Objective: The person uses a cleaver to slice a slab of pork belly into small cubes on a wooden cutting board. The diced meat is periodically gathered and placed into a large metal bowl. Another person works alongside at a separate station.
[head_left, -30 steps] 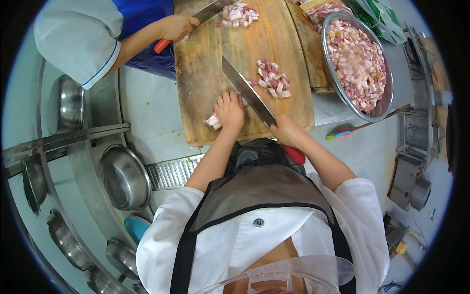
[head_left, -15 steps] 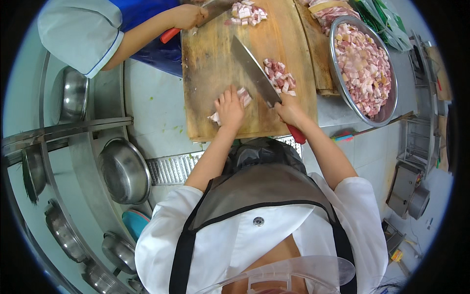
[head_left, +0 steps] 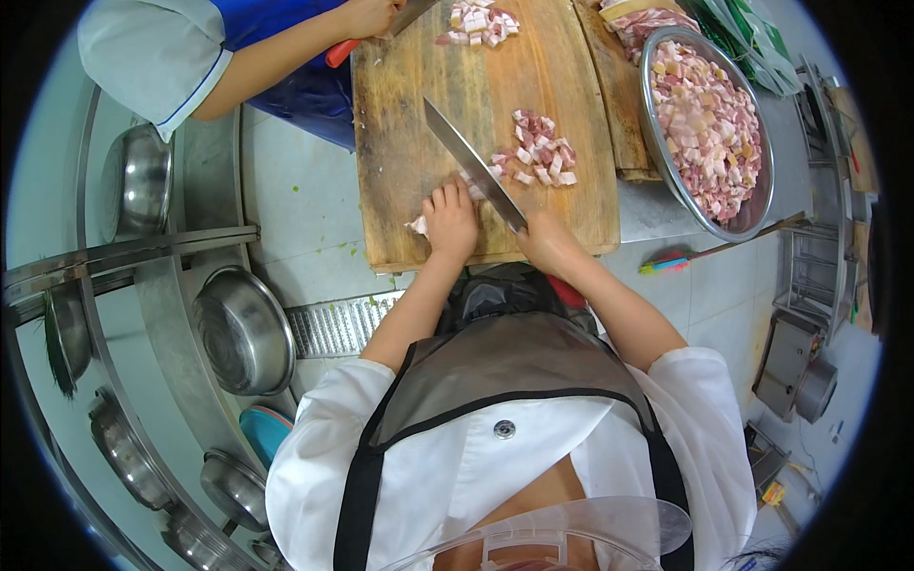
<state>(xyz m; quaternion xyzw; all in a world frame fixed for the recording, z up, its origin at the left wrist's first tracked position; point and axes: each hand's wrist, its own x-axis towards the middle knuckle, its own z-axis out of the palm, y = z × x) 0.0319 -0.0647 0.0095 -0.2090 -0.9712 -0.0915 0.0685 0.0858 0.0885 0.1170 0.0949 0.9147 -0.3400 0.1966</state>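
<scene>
A wooden cutting board (head_left: 400, 152) lies in front of me. My right hand (head_left: 552, 243) grips a long-bladed knife (head_left: 471, 162) by its red handle, its blade slanting toward the far left. My left hand (head_left: 450, 226) presses down on a strip of pork belly (head_left: 417, 226), fingers curled over it. Most of the strip is hidden under the hand; a bit shows at the left and some by the blade. The blade stands just right of my fingertips, at the strip's end. Diced pork (head_left: 543, 152) is piled right of the blade, with a few loose cubes close to it.
A steel bowl (head_left: 657, 157) heaped with diced pork stands at the right, beside a slab of pork (head_left: 652, 29). At the far left a co-worker's hand (head_left: 371, 16) holds another red-handled knife, near a second pile of cubes (head_left: 479, 23). Steel basins (head_left: 243, 328) sit on the left rack.
My right hand and knife have moved left, from beside the diced pile to the strip by my left hand. More cubes lie loose left of the pile. The co-worker's hand has shifted slightly away.
</scene>
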